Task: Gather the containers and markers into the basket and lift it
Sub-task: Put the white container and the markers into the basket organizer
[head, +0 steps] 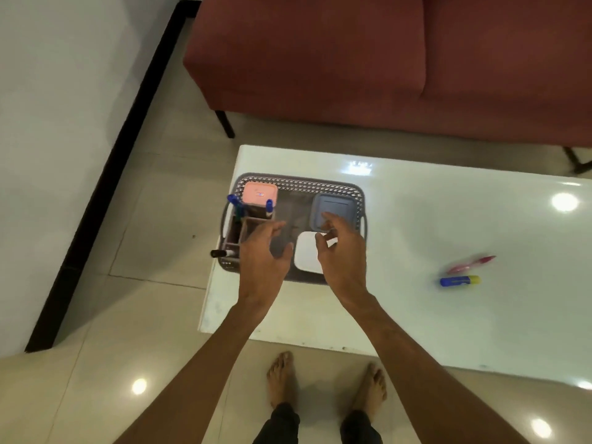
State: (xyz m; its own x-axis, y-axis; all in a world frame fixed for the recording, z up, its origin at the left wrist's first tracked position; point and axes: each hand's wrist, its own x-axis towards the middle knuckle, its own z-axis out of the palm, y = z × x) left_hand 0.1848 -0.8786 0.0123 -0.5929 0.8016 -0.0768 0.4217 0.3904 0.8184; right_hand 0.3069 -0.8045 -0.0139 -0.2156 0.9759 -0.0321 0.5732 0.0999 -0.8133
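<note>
A grey perforated basket point(304, 184) sits at the left end of the white table point(448, 315). Inside it are a pink container point(259, 193), a blue-grey container point(333, 208), a white container point(306, 251) and a brown divided holder point(248, 224) with two blue-capped markers point(233, 200). A black marker point(222, 253) pokes out over the basket's left edge. My left hand point(264, 251) and my right hand point(341, 248) hover over the basket with fingers apart, holding nothing. A pink marker point(471, 263) and a blue-and-yellow marker point(460, 280) lie on the table to the right.
A red sofa point(384, 59) stands beyond the table on black legs. Glossy beige floor tiles surround the table, with a black strip along the wall at left. My bare feet point(326, 382) stand at the table's near edge.
</note>
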